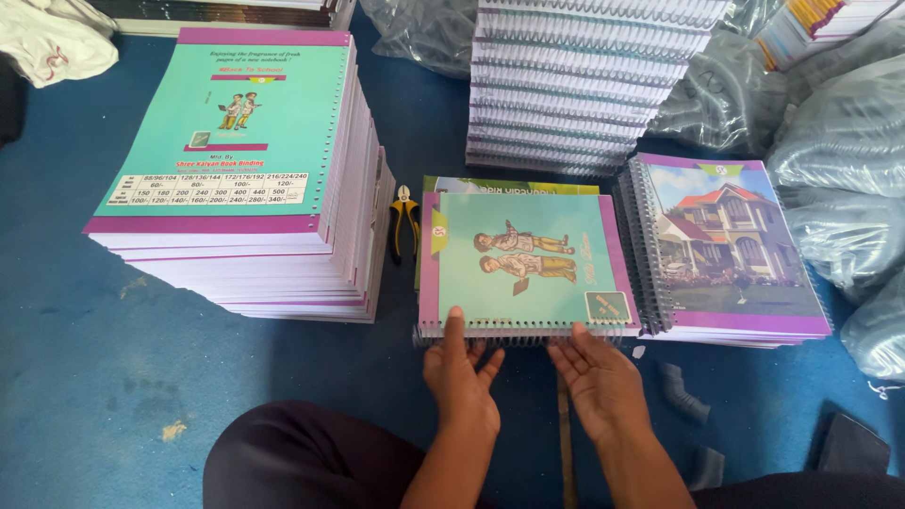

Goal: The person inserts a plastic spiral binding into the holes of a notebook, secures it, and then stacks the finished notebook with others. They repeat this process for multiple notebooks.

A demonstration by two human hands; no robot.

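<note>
My left hand (pixel 461 375) and right hand (pixel 596 379) lie open, fingertips pressing the near punched edge of the teal-and-purple notebook (pixel 524 265) on the blue floor (pixel 85 339). Neither grips it. Pliers (pixel 404 219) lie left of it, before a tall cover stack (pixel 236 160). A spiral-bound house-cover pile (pixel 731 247) abuts the right.
</note>
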